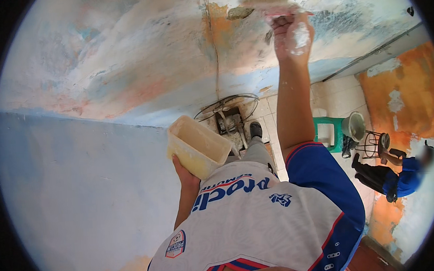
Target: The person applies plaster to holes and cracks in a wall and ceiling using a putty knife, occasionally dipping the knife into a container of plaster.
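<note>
My left hand grips a rectangular, pale yellow plastic tub from below and its side, in front of my body. Whitish residue coats the tub's inner walls. Stretched up to the wall, my right hand is closed on a flat, reddish spreader, blurred by motion. White paste is smeared over the back of that hand. Just left of the spreader, the wall has a dark, rough hole beside an orange patch. White and grey streaks cover the surface around it.
By my feet lie a dark box with tools and a looped black cable. To the right stand a green plastic stool, a grey bucket and a black metal stool. A person in blue sits farther right.
</note>
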The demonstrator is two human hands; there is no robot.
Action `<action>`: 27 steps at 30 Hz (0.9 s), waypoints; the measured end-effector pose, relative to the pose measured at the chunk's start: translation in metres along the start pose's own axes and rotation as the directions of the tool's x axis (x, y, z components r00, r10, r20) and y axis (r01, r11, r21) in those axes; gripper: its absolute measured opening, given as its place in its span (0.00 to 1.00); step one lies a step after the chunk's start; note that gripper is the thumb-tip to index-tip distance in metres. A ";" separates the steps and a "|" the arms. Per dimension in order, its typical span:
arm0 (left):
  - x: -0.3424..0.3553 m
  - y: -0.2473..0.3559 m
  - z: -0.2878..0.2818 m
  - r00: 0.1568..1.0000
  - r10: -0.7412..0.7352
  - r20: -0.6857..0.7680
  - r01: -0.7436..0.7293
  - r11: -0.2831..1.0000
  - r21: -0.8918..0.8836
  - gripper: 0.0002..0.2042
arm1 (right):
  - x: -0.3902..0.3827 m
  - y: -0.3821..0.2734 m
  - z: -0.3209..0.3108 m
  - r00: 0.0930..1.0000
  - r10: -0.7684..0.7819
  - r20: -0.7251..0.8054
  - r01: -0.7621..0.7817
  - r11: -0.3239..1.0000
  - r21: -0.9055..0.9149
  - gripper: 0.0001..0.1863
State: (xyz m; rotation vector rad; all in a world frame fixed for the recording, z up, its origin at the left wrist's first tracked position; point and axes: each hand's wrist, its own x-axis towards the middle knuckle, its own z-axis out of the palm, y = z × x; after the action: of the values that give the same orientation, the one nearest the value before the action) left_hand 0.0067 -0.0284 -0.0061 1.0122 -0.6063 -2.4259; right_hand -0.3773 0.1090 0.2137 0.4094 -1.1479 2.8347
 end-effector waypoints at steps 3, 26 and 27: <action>0.009 -0.001 -0.006 1.000 0.009 -0.004 -0.009 1.000 -0.022 0.29 | -0.008 -0.008 -0.003 0.999 -0.017 -0.039 0.019 0.998 0.056 0.09; -0.008 0.027 -0.024 0.991 0.128 0.044 -0.123 0.986 -0.110 0.31 | -0.020 0.081 0.007 0.986 0.158 0.058 -0.164 0.978 0.126 0.12; -0.006 0.029 -0.023 0.991 0.134 0.026 -0.130 0.986 -0.103 0.31 | -0.015 0.059 0.022 0.979 0.172 0.105 -0.184 0.976 0.116 0.12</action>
State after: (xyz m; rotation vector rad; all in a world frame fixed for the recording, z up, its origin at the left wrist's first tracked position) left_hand 0.0339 -0.0541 -0.0014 0.8653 -0.5377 -2.3354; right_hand -0.3665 0.0516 0.1848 0.4759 -1.0757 3.0860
